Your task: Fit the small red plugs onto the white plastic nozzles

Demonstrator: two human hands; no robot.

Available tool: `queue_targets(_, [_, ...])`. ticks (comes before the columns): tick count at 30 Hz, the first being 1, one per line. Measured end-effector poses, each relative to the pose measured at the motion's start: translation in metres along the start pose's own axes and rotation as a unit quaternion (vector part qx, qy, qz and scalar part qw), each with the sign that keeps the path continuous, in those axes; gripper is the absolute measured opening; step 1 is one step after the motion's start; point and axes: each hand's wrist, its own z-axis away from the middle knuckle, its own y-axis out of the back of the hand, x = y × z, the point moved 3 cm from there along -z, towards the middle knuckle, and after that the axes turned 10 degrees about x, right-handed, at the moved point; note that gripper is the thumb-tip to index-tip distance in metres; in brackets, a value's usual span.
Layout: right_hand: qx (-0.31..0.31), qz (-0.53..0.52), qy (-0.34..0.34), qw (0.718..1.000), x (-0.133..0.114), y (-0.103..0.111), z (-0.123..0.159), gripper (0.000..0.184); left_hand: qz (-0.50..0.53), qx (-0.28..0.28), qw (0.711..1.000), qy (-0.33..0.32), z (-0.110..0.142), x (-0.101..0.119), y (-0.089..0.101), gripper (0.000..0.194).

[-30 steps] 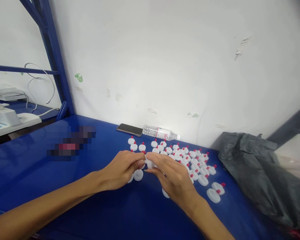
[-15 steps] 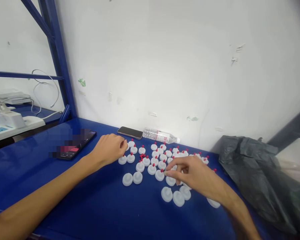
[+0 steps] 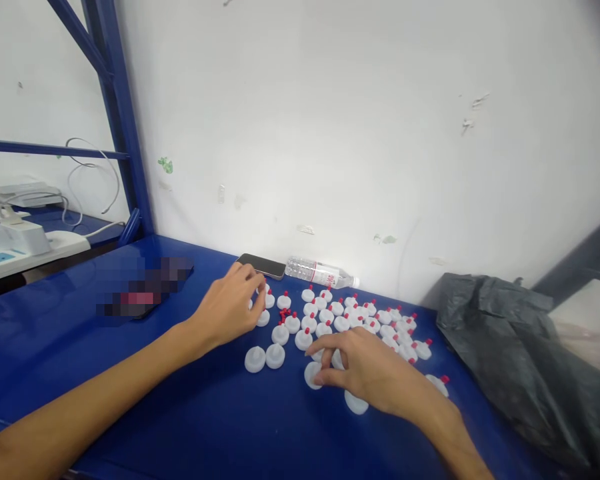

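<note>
Blue tbl [image 3: 205, 413], wall [image 3: 355, 133]. L hand [image 3: 230, 303], R hand [image 3: 370, 370] part-open; R at cap [image 3: 311, 377], holds unclear.

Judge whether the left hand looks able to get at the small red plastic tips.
Probably yes: the left hand is near, and nothing covers the small red plastic tips, though round white plastic caps sit close around them.
</note>
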Motion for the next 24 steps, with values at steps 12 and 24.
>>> queue_targets(12, [-0.082,0.069,-0.051,0.993,-0.004,-0.007,-0.002,0.024,0.018,-0.083,0.992,-0.095,0.009,0.009,-0.035,0.025])
queue_targets(24, [0.024,0.047,-0.007,0.999,-0.007,-0.003,-0.001,0.023,0.024,-0.09,0.989,-0.114,0.011,0.006,-0.045,0.017])
